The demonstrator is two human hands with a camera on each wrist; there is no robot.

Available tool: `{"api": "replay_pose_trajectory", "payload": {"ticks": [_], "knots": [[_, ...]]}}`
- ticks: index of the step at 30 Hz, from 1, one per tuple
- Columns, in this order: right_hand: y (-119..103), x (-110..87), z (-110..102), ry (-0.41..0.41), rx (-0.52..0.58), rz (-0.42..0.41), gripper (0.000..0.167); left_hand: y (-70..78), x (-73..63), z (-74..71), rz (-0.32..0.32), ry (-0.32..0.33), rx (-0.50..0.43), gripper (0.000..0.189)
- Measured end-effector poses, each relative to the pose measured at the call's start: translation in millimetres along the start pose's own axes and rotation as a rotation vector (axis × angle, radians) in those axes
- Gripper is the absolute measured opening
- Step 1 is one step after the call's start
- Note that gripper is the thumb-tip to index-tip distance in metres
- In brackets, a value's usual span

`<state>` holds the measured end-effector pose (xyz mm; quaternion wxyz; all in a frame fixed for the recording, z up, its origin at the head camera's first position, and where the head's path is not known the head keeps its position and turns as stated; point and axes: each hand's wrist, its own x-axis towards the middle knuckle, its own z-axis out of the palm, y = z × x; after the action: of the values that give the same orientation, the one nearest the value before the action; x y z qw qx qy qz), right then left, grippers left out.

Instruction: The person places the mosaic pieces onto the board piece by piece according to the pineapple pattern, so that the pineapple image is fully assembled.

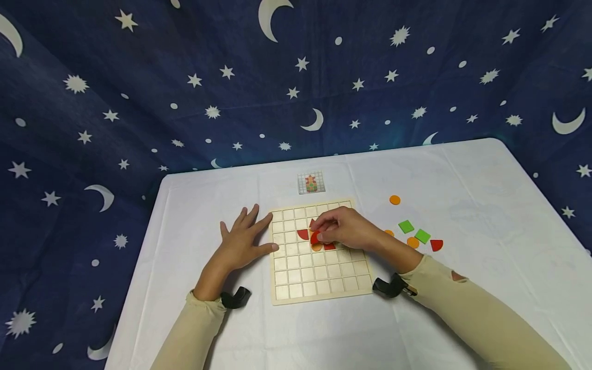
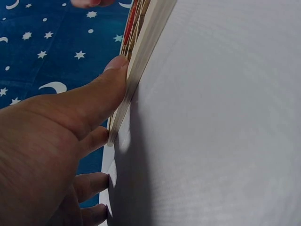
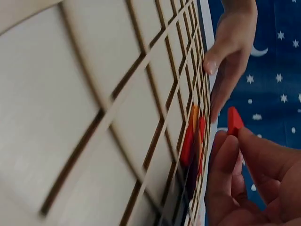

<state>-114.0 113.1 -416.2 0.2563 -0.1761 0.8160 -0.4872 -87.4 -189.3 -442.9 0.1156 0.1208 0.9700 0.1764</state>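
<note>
A square wooden board [image 1: 324, 272] with a raised grid lies on the table. My right hand [image 1: 349, 226] is over its upper middle, pinching a red tile [image 3: 233, 120] between thumb and fingers; the tile's full outline is partly covered. Under and around those fingers, a red quarter-circle tile [image 1: 302, 234], an orange tile [image 1: 316, 247] and another red tile [image 1: 329, 246] sit in the grid. At the board's left side is my left hand [image 1: 239, 247], fingers spread. Its thumb [image 2: 110, 82] touches the board's edge, and it holds nothing.
Behind the board lies a small card [image 1: 311, 182] with a printed tile pattern. Loose tiles are scattered to the right: green squares [image 1: 406, 226], orange circles [image 1: 394, 200] and a red quarter-circle [image 1: 437, 245]. A dark blue star-and-moon cloth [image 1: 259, 103] hangs behind the white-covered table [image 1: 222, 334].
</note>
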Motion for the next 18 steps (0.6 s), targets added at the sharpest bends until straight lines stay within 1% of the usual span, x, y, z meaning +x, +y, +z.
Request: {"api": "replay_pose_trajectory", "payload": {"ticks": [4,9,13,18], "knots": [[-6.2,4.5,12.1,0.018,-0.076,-0.042,0.012,-0.7,0.4,0.5,0.0,-0.002,0.004,0.086],[-9.7,8.8,25.8,0.047,-0.212,-0.118,0.011,-1.3,1.0,0.9,-0.003,-0.008,-0.002,0.087],[-9.7,10.2,33.1,0.076,-0.28,-0.141,0.012,-1.9,1.5,1.3,-0.004,-0.006,-0.006,0.087],[-8.9,10.4,36.3,0.111,-0.348,-0.159,0.01,-1.1,1.0,0.7,-0.006,-0.002,0.006,0.087]]}}
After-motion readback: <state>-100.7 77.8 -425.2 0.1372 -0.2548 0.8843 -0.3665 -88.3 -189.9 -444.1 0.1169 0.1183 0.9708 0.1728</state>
